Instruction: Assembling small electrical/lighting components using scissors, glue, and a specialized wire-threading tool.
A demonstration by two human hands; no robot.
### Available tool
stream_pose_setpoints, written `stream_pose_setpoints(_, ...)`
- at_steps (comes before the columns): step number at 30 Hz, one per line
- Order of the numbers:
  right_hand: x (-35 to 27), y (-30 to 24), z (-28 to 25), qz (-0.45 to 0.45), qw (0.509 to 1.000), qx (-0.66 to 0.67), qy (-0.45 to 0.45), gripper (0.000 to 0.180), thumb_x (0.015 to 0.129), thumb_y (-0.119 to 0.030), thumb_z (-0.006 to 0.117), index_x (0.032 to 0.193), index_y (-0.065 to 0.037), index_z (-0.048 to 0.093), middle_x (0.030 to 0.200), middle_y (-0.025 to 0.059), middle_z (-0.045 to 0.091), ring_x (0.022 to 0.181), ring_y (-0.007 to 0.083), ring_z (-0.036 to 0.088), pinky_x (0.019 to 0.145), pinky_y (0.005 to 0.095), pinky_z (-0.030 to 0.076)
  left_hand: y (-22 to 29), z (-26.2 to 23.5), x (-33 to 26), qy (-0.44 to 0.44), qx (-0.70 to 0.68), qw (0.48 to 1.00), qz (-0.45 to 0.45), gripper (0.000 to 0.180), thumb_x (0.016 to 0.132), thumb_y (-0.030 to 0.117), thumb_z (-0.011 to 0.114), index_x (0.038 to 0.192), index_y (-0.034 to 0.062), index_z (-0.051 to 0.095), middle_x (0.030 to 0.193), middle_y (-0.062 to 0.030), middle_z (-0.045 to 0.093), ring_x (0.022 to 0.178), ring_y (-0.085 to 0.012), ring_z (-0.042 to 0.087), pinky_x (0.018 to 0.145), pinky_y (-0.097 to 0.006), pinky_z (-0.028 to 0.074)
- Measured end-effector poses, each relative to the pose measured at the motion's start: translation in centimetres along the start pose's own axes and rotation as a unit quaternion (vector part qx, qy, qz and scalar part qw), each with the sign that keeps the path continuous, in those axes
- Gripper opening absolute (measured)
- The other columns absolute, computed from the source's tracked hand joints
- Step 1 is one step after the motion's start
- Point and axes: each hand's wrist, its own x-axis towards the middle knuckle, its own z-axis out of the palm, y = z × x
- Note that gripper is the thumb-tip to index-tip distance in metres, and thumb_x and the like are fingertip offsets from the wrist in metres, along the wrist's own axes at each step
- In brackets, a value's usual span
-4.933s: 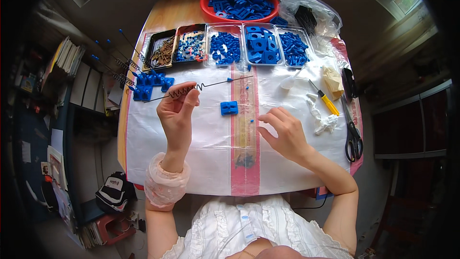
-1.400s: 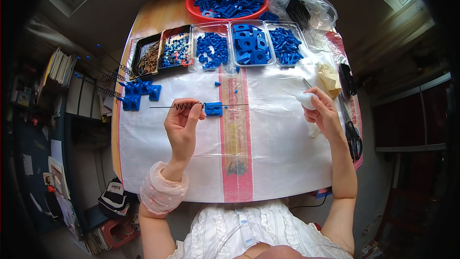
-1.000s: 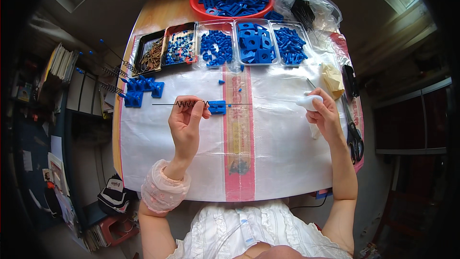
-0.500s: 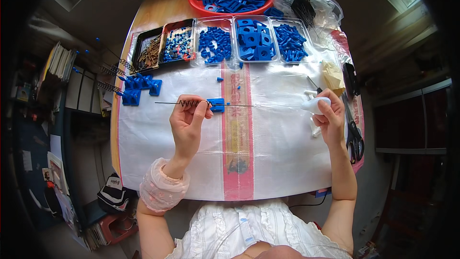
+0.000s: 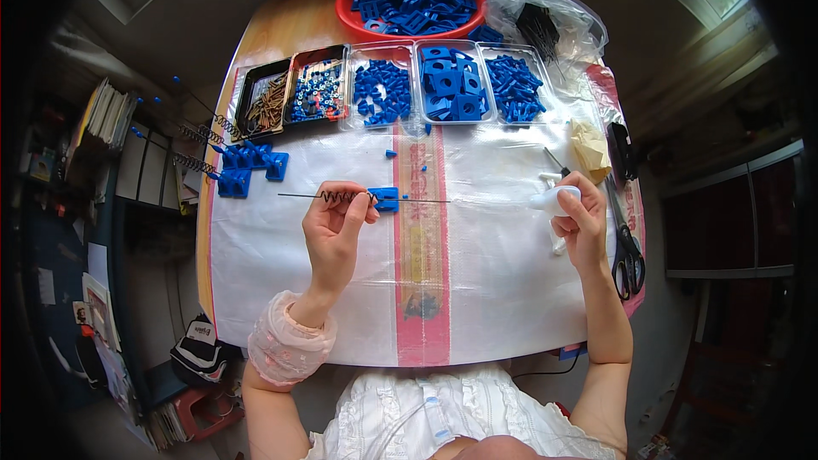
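My left hand (image 5: 331,234) pinches a thin dark rod (image 5: 294,195) with a black coil spring (image 5: 339,197) around it, held level above the table. Against its fingertips is a blue plastic part (image 5: 386,199), and the rod's thin end sticks out to the right beyond it. Over on the right, my right hand (image 5: 584,220) is closed around a small white squeeze bottle (image 5: 555,198). The bottle lies tilted sideways, its pale, thin nozzle pointing left toward the rod's tip. A gap seems to separate the two, though the nozzle's end is faint.
Trays of blue parts (image 5: 452,85), screws (image 5: 266,102) and small fittings (image 5: 319,89) line the back, before a red basin (image 5: 345,13). Blue spring assemblies (image 5: 247,162) stand at left. Scissors (image 5: 629,264) and a screwdriver (image 5: 555,162) lie at right.
The whole view has shifted slightly, so the table sits a little lower. My right hand and the bottle have edged slightly left. My left hand keeps its pinch.
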Motion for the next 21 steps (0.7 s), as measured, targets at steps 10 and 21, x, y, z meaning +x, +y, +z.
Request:
stream_pose_setpoints(10,0.08,0.27,0.21,0.001,1.000,-0.001,0.009,0.016,0.094,-0.019,0.066,0.091,-0.006,0.059,0.068,-0.0045,0.051,0.049,-0.0008,0.030,0.044,0.0199,0.019,-0.09,-0.09,0.02,-0.008,-0.009,1.000,-0.003,0.006,0.100,0.005,0.060,0.105,0.0021,0.060,0.091,-0.0055,0.066,0.078,-0.0107,0.063,0.074,-0.025,0.052)
stream_pose_setpoints(21,0.10,0.40,0.20,0.003,1.000,-0.014,0.012,0.018,0.093,-0.022,0.067,0.089,-0.006,0.059,0.067,-0.0045,0.051,0.049,-0.0010,0.030,0.044,0.0193,0.019,0.11,0.00,-0.10,-0.013,0.002,1.000,0.002,0.006,0.100,0.005,0.059,0.105,0.0017,0.060,0.091,-0.0063,0.066,0.079,-0.0112,0.062,0.074,-0.026,0.052)
